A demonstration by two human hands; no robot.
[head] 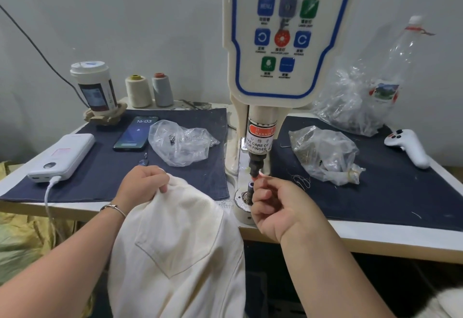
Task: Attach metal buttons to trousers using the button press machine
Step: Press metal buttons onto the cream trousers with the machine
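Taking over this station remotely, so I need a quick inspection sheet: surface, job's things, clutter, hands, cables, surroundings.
Surface: white table with dark blue cloth mats.
Job's things: cream trousers hang off the front edge; button press machine stands upright; lower die uncovered.
Clutter: phone, power bank, cup, two thread cones, plastic bags, bottle, white controller.
Hands: left hand grips trousers; right hand at the die, fingertips beneath the punch.
Cables: white lead in power bank; black cable on wall.
Surroundings: grey wall.
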